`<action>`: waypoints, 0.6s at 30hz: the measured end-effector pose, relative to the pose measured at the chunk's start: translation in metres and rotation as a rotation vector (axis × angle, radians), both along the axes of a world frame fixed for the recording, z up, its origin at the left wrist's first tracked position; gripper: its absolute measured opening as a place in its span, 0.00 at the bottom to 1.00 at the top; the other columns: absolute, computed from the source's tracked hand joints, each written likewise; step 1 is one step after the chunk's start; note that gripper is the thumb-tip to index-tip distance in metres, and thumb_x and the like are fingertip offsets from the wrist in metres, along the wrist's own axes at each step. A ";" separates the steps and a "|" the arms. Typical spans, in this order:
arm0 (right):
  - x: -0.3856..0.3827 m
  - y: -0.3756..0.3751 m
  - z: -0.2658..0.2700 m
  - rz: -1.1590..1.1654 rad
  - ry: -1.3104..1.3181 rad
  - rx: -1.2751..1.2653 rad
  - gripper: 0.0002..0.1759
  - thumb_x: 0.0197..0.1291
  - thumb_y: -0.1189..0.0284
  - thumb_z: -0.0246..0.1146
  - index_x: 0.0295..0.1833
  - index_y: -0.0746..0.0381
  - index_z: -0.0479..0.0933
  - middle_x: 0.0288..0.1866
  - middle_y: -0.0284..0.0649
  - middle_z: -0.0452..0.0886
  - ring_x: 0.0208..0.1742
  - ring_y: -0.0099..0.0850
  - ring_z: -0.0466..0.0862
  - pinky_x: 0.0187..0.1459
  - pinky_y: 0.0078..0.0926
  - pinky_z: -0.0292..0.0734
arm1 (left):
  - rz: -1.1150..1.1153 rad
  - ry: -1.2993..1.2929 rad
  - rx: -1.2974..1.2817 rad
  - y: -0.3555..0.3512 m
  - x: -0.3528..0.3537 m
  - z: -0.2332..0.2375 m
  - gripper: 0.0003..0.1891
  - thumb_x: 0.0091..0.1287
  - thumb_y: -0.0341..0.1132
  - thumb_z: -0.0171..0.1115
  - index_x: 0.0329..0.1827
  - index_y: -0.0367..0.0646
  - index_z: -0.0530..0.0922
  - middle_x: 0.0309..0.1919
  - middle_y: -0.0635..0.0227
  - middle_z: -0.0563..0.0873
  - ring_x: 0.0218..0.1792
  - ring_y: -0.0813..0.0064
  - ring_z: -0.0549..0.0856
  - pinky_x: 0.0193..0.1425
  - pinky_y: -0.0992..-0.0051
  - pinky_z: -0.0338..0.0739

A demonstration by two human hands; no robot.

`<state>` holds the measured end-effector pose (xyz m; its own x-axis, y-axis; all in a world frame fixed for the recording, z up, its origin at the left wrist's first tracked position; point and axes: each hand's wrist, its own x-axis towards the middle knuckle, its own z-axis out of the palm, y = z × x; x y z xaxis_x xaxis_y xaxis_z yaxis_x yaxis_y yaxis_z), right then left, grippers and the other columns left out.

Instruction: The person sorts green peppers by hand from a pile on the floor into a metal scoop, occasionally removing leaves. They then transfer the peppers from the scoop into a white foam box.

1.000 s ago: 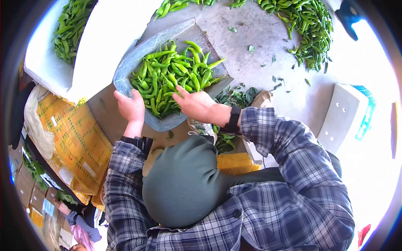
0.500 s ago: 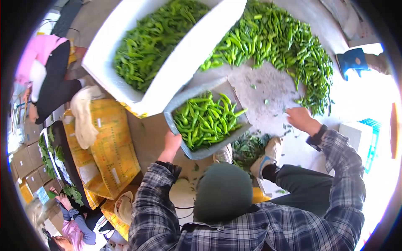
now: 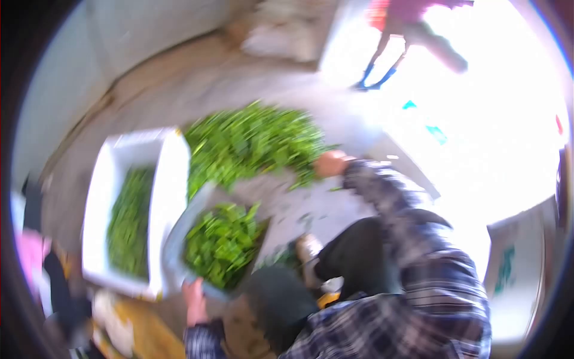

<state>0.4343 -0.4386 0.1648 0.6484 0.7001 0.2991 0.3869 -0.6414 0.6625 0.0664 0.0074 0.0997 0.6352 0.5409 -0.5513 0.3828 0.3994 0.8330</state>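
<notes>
My left hand (image 3: 194, 299) is closed on the near rim of a grey open-fronted scoop (image 3: 174, 242). Green peppers (image 3: 218, 244) lie heaped inside that scoop. My right hand (image 3: 330, 163) is at the right end of a long pile of green peppers (image 3: 251, 140) on the floor. Motion smears its fingers, so I cannot tell what they hold. Just left of the scoop stands a white foam box (image 3: 169, 206), with more green peppers (image 3: 130, 221) in it.
Yellow sacking (image 3: 158, 332) lies at the lower left, beside a person in pink (image 3: 33, 257). Another person (image 3: 400, 36) stands in bright light at the top. Loose leaves (image 3: 284, 257) are scattered near my shoe (image 3: 309, 254). A pale panel (image 3: 519, 269) stands at the right.
The view has swung, bringing the wall and a standing person in at the top. My right hand has moved to the floor pile's right end. My left hand stays on the scoop.
</notes>
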 end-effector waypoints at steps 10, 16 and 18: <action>-0.018 -0.067 0.000 0.158 0.688 0.036 0.11 0.53 0.70 0.53 0.24 0.62 0.77 0.24 0.39 0.76 0.23 0.33 0.76 0.26 0.32 0.73 | 0.031 -0.101 -0.155 -0.010 0.034 0.112 0.20 0.51 0.30 0.64 0.49 0.43 0.73 0.40 0.65 0.79 0.37 0.71 0.79 0.34 0.69 0.73; -0.051 -0.076 -0.029 0.126 0.765 -0.496 0.11 0.51 0.69 0.55 0.27 0.61 0.81 0.32 0.41 0.82 0.39 0.39 0.82 0.38 0.36 0.78 | 0.138 -0.112 0.087 -0.004 0.018 0.129 0.12 0.48 0.23 0.52 0.37 0.31 0.75 0.31 0.66 0.80 0.33 0.76 0.77 0.36 0.74 0.71; -0.077 -0.052 -0.011 -0.491 1.118 -0.043 0.16 0.51 0.65 0.50 0.29 0.64 0.80 0.33 0.50 0.81 0.39 0.46 0.80 0.43 0.42 0.76 | 0.137 -0.118 0.126 0.009 -0.002 0.117 0.13 0.49 0.25 0.52 0.39 0.35 0.74 0.30 0.65 0.79 0.28 0.72 0.80 0.27 0.70 0.77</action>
<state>0.3570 -0.4910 0.1538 0.7318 0.3043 -0.6098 0.4801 -0.8653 0.1443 0.0640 0.0165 0.2169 0.6074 0.6863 -0.4002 0.2292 0.3310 0.9154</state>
